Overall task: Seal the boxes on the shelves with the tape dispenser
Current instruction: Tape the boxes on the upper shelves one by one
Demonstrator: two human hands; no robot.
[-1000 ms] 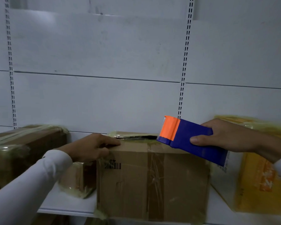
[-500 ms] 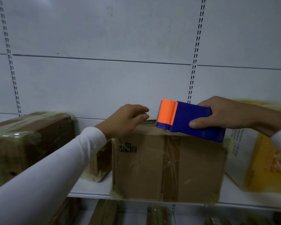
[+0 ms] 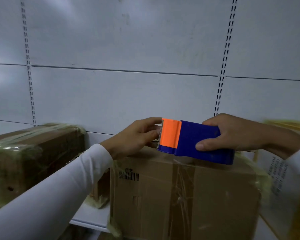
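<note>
Item 1, nearest: white sleeve [image 3: 47, 193], entering from 7 o'clock.

Item 2: middle box [image 3: 184, 196], on the shelf [image 3: 87, 220] at 6 o'clock; old tape runs down its front, barcode at upper left.

Item 3: tape dispenser [image 3: 194, 142], blue with an orange front, just above the box's top edge. The right hand [image 3: 235, 134] wraps its blue body.

Item 4: left hand [image 3: 137, 135]. A second ago it rested on the box top; now its fingers are curled at the serrated blade, apparently pinching the tape end, though the tape itself is hard to see. Judgement: a fresh strip is about to start.

Item 5: wrapped box [image 3: 33, 153], 9 o'clock.

Item 6: yellow box [image 3: 287, 170], 3 o'clock.

Item 7, farthest: slotted white back panel [image 3: 125, 49].
</note>
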